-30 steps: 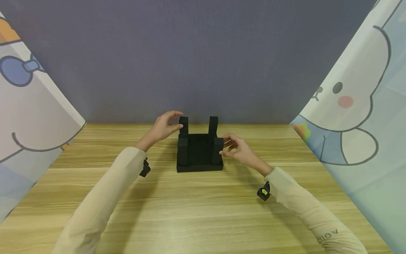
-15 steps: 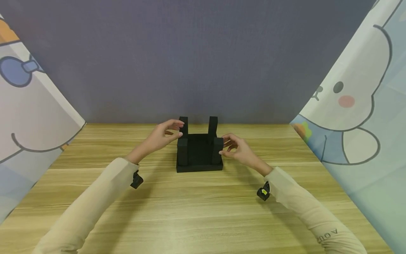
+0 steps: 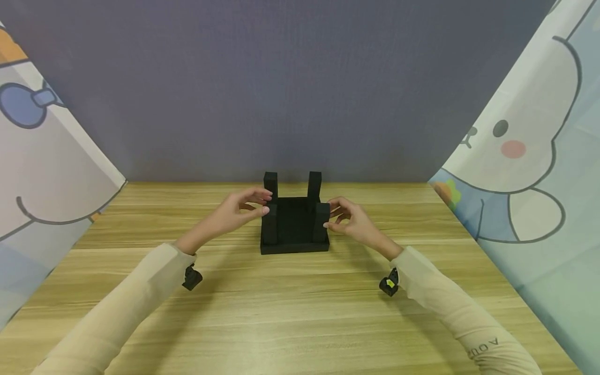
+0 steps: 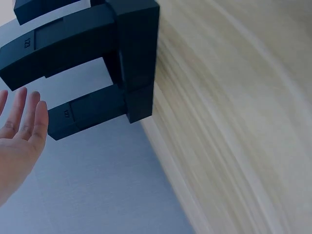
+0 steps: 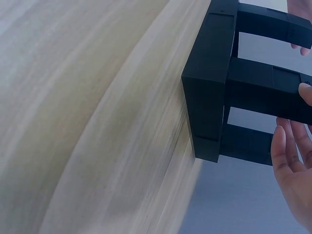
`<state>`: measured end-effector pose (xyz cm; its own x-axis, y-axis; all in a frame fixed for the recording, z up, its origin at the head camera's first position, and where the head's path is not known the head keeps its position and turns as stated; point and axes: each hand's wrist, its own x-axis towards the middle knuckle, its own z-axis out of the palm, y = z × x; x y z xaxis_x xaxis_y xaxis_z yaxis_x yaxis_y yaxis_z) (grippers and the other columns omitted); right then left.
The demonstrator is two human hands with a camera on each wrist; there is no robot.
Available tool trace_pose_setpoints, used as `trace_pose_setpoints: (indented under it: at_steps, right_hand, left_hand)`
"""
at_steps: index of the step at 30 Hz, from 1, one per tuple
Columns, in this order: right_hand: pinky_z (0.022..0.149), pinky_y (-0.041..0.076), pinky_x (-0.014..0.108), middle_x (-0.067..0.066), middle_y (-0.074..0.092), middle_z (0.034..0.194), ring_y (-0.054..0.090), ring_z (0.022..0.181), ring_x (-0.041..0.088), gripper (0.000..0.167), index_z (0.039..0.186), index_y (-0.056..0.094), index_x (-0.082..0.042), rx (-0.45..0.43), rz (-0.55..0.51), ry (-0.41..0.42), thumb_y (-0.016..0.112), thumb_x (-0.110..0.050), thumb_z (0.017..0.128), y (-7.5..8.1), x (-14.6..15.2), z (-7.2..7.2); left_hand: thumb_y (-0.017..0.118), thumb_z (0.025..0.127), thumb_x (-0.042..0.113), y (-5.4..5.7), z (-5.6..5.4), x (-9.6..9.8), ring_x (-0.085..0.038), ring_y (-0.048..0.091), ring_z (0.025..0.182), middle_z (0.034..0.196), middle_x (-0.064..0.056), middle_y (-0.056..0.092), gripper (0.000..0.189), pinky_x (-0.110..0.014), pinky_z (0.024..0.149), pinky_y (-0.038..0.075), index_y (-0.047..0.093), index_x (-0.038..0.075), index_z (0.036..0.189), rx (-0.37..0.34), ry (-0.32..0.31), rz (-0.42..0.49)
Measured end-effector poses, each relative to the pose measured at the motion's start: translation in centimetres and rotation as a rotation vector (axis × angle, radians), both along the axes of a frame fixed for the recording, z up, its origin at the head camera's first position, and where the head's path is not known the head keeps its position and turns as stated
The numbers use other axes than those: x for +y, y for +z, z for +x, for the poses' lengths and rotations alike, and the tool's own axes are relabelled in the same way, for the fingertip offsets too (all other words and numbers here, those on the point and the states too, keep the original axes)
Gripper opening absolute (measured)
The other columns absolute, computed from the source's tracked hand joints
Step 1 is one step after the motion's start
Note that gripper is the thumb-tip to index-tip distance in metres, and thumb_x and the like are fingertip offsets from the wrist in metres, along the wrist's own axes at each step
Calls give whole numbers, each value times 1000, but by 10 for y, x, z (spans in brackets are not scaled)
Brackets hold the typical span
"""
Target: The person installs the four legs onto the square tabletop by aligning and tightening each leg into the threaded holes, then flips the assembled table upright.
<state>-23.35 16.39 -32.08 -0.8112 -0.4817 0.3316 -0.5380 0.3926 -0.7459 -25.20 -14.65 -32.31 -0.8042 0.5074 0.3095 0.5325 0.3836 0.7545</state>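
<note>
A black square stand (image 3: 295, 247), with an upright post at each corner, sits on the wooden table. My left hand (image 3: 239, 211) is beside its left posts, fingers loosely bent and thumb apart, the tips level with the near left post (image 3: 270, 226). In the left wrist view the left hand (image 4: 19, 141) shows extended fingers near the post ends, holding nothing. My right hand (image 3: 352, 221) holds the near right post (image 3: 321, 224) near its top. In the right wrist view the thumb (image 5: 305, 92) lies on that post's face, with the fingers (image 5: 292, 146) behind it.
A grey wall panel (image 3: 290, 94) rises behind the table (image 3: 300, 307). Printed cartoon sheets (image 3: 520, 156) slope along both sides. Small black wrist cameras (image 3: 192, 278) hang beneath both cuffs.
My left hand has moved from the far left post down and toward me to the near left post. The right hand and the stand have stayed in place.
</note>
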Motion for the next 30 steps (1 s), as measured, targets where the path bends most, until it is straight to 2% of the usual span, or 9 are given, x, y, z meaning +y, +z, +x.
trace_pose_setpoints:
  at_steps: [4, 10, 13, 17, 19, 21, 24, 30]
  right_hand:
    - [76, 47, 56, 24, 57, 102, 60, 94, 39, 40, 113, 52, 7, -14, -9, 2, 69, 2, 78, 0, -1, 0]
    - [79, 46, 56, 25, 57, 104, 59, 97, 40, 40, 114, 51, 7, -38, -16, -3, 69, 2, 78, 0, -1, 0]
    - [79, 46, 56, 25, 56, 106, 58, 97, 41, 40, 115, 51, 7, -44, -14, -7, 68, 1, 78, -1, -1, 0]
    - [80, 46, 56, 25, 56, 107, 57, 98, 41, 41, 115, 51, 7, -50, -15, -11, 68, 1, 79, -2, -1, 0]
    - [80, 46, 56, 24, 56, 107, 57, 99, 40, 42, 116, 50, 7, -51, -18, -12, 68, 1, 79, -2, -1, 0]
    - [80, 46, 55, 24, 56, 106, 57, 99, 40, 42, 116, 50, 7, -54, -25, -11, 68, 2, 79, -3, -1, 0]
    - [78, 47, 53, 25, 56, 105, 57, 98, 40, 43, 116, 50, 8, -53, -31, -8, 68, 3, 78, -6, 0, -2]
    - [73, 51, 45, 23, 56, 106, 57, 98, 39, 47, 118, 49, 6, -38, -21, -9, 71, 3, 76, -26, 5, -16]
  left_hand:
    - [64, 86, 26, -7, 3, -2, -24, 55, 110, 124, -7, 56, 46, -44, 92, 44, 50, 13, 127, -18, 14, -15]
    - [69, 82, 23, -19, 6, -1, -28, 54, 109, 127, -9, 53, 53, -46, 91, 44, 48, 12, 130, -30, 25, 0]
    - [70, 81, 19, -19, 13, 2, -29, 53, 109, 127, -11, 52, 54, -48, 92, 44, 47, 12, 130, -49, 41, 8]
    - [71, 80, 18, -26, 13, 3, -30, 55, 106, 124, -13, 53, 54, -47, 90, 45, 48, 11, 129, -35, 62, 11]
    - [71, 80, 20, -35, 8, 1, -28, 57, 104, 121, -13, 55, 55, -45, 88, 47, 48, 11, 129, -9, 72, 7]
    - [71, 80, 16, -38, 9, 2, -29, 58, 103, 119, -15, 57, 55, -45, 86, 48, 48, 7, 128, -3, 87, 2]
    - [70, 80, 9, -36, 14, 5, -32, 57, 103, 116, -19, 57, 52, -47, 86, 47, 47, 2, 127, -17, 100, 2]
    - [66, 82, 2, -17, 31, 11, -38, 57, 101, 112, -24, 56, 44, -51, 85, 46, 48, -5, 121, -16, 92, 0]
